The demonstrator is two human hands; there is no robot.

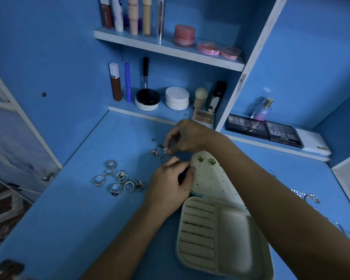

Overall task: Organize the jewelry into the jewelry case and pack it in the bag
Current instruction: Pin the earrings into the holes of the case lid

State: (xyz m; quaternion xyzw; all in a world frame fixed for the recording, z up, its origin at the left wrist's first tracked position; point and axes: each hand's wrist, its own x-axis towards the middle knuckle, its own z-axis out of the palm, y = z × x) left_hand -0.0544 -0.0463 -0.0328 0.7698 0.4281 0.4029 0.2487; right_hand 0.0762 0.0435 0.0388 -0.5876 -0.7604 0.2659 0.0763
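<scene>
A cream jewelry case point(222, 235) lies open on the blue desk, its ring rolls toward me. Its perforated earring panel point(212, 180) stands up and carries two green stud earrings point(206, 160). My left hand point(170, 186) holds the panel's left edge between thumb and fingers. My right hand point(184, 136) reaches across and pinches a small sparkly earring point(166, 149) just above the desk. More small silver earrings point(156, 153) lie beside it. Several silver rings point(119, 177) sit in a cluster to the left.
Bracelets or chains point(309, 197) lie on the desk to the right, partly behind my right arm. Shelves at the back hold cosmetics tubes, jars point(177, 98) and eyeshadow palettes point(283, 134). No bag is visible.
</scene>
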